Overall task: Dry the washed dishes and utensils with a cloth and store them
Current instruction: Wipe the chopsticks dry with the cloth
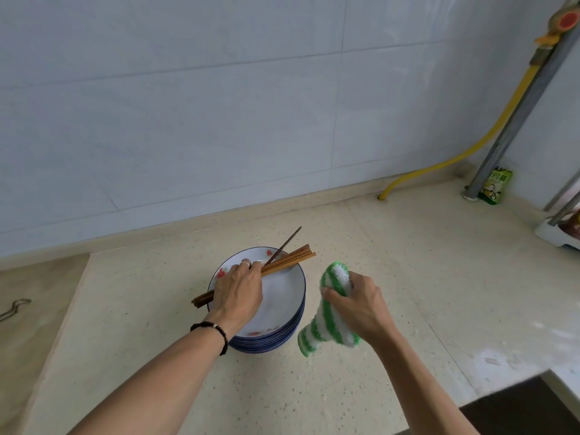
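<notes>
A stack of plates point(282, 309) with blue rims sits on the speckled beige countertop point(392, 277), near the centre of the view. The top plate is white with small red motifs.

Left hand point(240, 288): positioned over the left half of the top plate, fingers curled around a bundle of brown wooden chopsticks point(288, 262). The bundle lies diagonally across the plate; its near ends project past the left rim, its far ends past the upper right rim. 1 darker chopstick angles away from the bundle toward the wall. A ring is visible on 1 finger, and a dark beaded bracelet point(216, 332) is on the wrist.

Right hand point(357, 304): located just right of the plate stack, apart from it, closed around a green-and-white striped cloth point(329, 312). The cloth bunches above the fist and hangs below it, beside the stack's right edge.

A yellow hose point(455, 158) runs along the tiled wall. A green packet point(494, 185) stands in the far right corner.
</notes>
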Demonstrator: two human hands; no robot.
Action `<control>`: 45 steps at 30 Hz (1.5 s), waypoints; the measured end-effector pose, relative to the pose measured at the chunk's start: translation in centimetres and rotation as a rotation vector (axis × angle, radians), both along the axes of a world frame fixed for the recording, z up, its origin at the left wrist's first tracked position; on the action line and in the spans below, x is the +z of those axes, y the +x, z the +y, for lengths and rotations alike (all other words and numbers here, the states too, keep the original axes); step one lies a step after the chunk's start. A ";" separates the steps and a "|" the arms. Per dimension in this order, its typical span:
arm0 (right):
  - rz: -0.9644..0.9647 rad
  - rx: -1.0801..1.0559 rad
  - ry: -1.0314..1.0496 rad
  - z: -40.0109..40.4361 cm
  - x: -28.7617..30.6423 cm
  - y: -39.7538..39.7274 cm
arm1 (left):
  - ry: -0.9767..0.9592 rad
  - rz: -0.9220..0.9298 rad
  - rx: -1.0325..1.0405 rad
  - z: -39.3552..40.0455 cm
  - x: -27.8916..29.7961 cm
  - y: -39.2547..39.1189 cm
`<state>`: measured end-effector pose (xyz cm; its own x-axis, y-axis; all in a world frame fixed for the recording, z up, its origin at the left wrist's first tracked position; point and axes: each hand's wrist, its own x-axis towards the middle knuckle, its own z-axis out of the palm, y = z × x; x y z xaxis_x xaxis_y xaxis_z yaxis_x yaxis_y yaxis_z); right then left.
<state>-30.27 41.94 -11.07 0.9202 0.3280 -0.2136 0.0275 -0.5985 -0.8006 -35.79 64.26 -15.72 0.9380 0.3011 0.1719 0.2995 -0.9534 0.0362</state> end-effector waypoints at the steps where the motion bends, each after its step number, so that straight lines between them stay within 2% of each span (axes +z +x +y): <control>1: 0.003 0.002 0.001 0.0 0.0 -0.1 | 0.004 -0.010 -0.007 0.1 -0.1 -0.2; 7: 0.000 -0.001 0.008 -0.5 -0.2 -0.5 | 0.094 -0.012 -0.045 0.0 0.7 -1.1; 12: -0.013 -0.008 0.013 -0.8 0.0 -0.7 | 0.013 0.009 -0.002 -0.5 3.2 -1.7; 14: -0.038 -0.030 0.042 -1.0 0.5 -0.8 | -0.063 -0.040 0.032 -0.6 4.4 -1.7; 17: -0.074 -0.096 0.138 -0.9 2.1 -0.8 | -0.341 -0.102 0.076 -0.4 6.5 -1.9; 21: -0.053 -0.249 0.448 0.6 4.6 -1.0 | -1.051 -0.056 0.109 -1.3 10.4 -2.8; 23: -0.007 -0.239 0.639 1.6 6.0 -1.7 | -1.313 -0.020 0.069 -1.9 12.3 -3.8; 26: 0.128 -0.093 0.834 3.3 7.9 -3.6 | -1.529 0.035 0.011 -2.5 13.8 -5.1; 29: 0.286 0.090 1.001 4.8 8.5 -5.2 | -1.657 0.087 -0.029 -2.9 14.7 -6.0; 31: 0.471 0.050 1.190 5.5 9.2 -5.8 | -1.712 0.097 -0.042 -2.8 15.2 -6.6; 33: 0.498 -0.052 1.276 6.1 8.7 -5.8 | -1.711 0.133 -0.073 -2.5 15.6 -7.3; 35: 0.426 -0.140 1.229 7.1 8.8 -6.4 | -1.707 0.206 -0.125 -2.3 16.0 -8.0; 39: 0.416 -0.086 1.186 8.8 9.9 -8.1 | -1.698 0.319 -0.148 -2.1 16.9 -9.0; 43: 0.328 -0.148 1.070 9.4 10.4 -7.9 | -1.573 0.289 -0.132 -1.3 17.2 -10.1; 45: 0.344 -0.219 1.111 9.4 10.7 -7.2 | -1.421 0.220 -0.115 -0.4 16.9 -11.2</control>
